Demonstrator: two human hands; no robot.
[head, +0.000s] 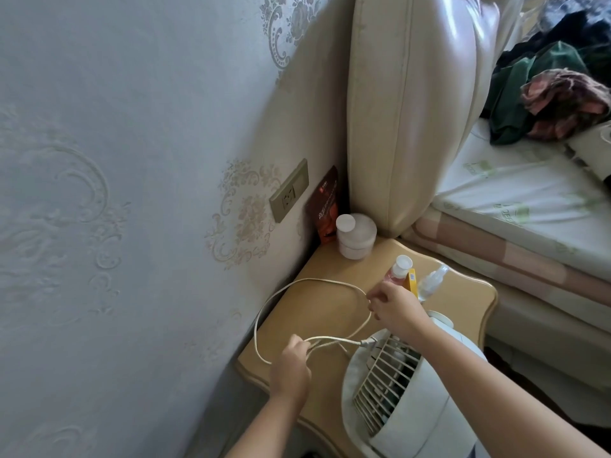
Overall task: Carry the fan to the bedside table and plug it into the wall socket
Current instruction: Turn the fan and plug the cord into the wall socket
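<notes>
A small white fan [406, 388] with a slatted grille stands on the near right part of the wooden bedside table [324, 312]. Its cream cord [281, 292] runs from the fan's top and loops wide across the tabletop. My left hand [289, 368] pinches a doubled stretch of cord near the table's left edge. At the far end of the loop, my right hand [395, 309] grips the cord; the plug is hidden. The wall socket [289, 196] is set in the wallpapered wall above the table's back corner, with nothing in it.
Two white jars [355, 234] and a dark red packet [325, 206] stand at the table's back. A pink bottle [396, 271], a yellow box [411, 282] and a clear spray bottle [431, 282] crowd the right side. The padded headboard [403, 110] and bed [529, 200] lie to the right.
</notes>
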